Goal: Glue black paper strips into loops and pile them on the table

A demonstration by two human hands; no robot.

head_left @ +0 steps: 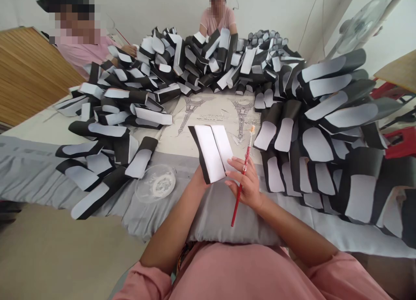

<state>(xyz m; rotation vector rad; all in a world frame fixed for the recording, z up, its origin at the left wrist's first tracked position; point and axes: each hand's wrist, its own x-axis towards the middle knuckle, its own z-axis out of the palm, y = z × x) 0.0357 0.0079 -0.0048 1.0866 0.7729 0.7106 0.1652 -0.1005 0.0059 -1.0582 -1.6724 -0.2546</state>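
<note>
Left hand (pixel 199 179) grips the lower end of the black-and-white piece (pixel 212 155), fingers mostly hidden behind it. The piece is held over the table (pixel 48 170) edge, white face up, long axis pointing away, leaning left. Right hand (pixel 248 185) fingers pinch the red brush (pixel 236 204), bristles away, handle toward the lap.
</note>
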